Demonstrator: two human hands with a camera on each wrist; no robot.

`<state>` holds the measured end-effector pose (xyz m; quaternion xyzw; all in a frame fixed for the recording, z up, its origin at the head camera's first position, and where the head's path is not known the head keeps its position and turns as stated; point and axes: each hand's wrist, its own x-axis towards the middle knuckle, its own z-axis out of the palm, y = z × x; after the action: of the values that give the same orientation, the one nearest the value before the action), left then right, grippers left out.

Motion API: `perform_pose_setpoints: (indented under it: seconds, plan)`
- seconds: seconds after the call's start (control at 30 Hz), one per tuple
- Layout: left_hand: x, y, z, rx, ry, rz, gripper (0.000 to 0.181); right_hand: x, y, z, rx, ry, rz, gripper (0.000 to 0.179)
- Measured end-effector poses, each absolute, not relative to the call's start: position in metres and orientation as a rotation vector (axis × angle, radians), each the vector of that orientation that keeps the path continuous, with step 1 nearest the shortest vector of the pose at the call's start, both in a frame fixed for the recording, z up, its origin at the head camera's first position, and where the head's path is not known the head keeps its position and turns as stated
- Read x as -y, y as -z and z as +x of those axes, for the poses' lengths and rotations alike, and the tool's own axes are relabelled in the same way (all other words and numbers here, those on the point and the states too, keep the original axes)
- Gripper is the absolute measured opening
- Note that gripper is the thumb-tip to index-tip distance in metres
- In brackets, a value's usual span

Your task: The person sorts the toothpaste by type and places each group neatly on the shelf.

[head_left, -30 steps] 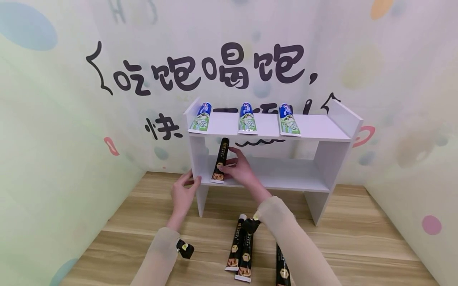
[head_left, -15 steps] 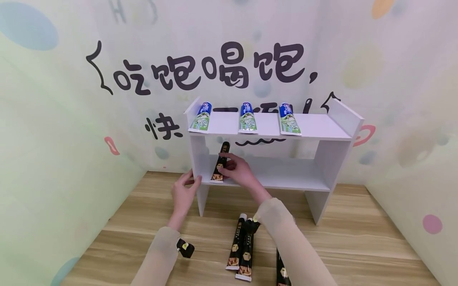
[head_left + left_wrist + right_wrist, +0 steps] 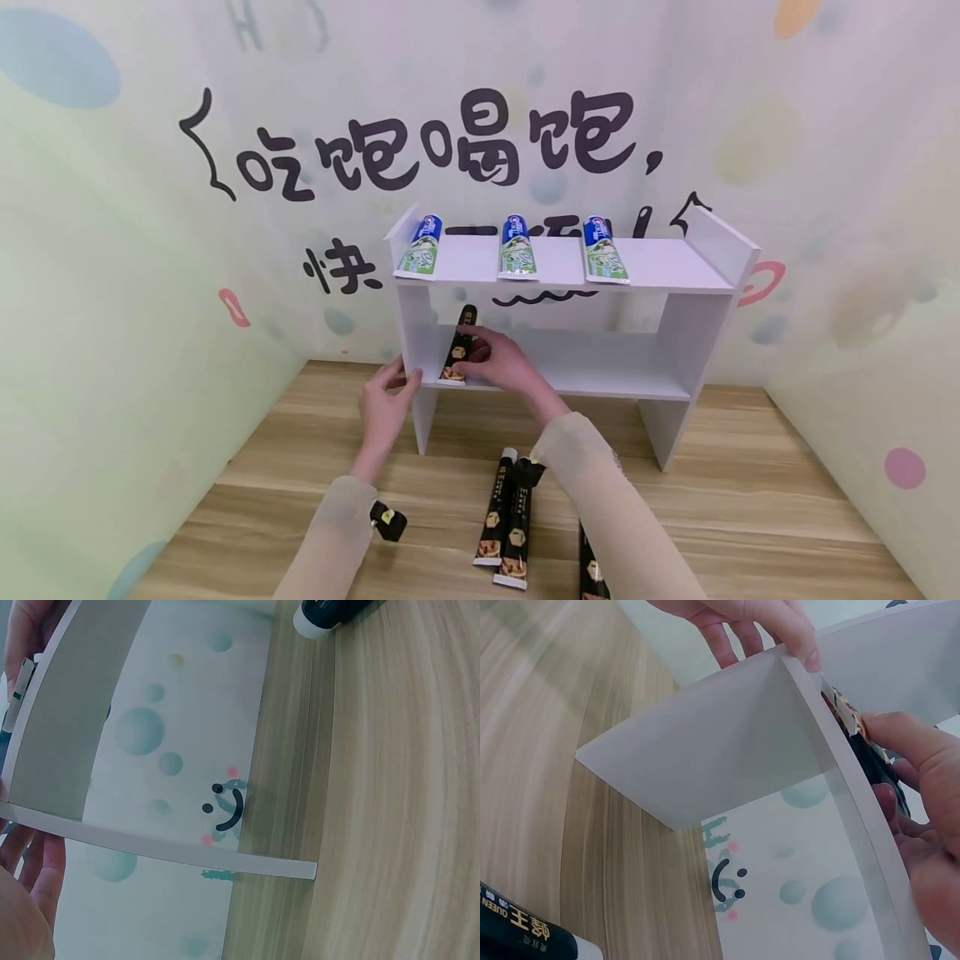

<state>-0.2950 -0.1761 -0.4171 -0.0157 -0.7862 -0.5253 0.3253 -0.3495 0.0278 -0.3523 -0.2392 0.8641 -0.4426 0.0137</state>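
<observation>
My right hand [image 3: 498, 358] holds a black toothpaste tube [image 3: 459, 352] with gold print at the left end of the lower board of a white shelf [image 3: 600, 354]. Its thumb is near the tube's flat end, which lies by the board's front edge, and the fingers reach around the side. The flat end [image 3: 847, 716] also shows in the right wrist view. My left hand [image 3: 386, 406] grips the shelf's left side panel, thumb at the front edge and fingers along the outside. On the top board lie three blue-and-green Crest toothpaste tubes [image 3: 517, 247], spaced apart.
On the wooden table [image 3: 750, 500] before the shelf, two black tubes [image 3: 492, 508] lie side by side, partly overlapping. Another black tube [image 3: 591, 567] lies to their right, partly behind my right sleeve. A printed wall [image 3: 840, 150] stands behind the shelf.
The black tube has come down and tipped back onto the lower board, its upper end sinking. My right hand's fingers have shifted on it, and the thumb is lower. The left hand stays put.
</observation>
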Motion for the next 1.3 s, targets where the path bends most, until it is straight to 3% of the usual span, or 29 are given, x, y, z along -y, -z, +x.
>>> perform_pose_setpoints:
  seconds: [1.3]
  plan:
    - [0.1749, 0.4156, -0.2926, 2.077, 1.384, -0.002, 0.037, -0.0259, 0.3539, -0.3444, -2.754, 1.332, -0.778, 0.064]
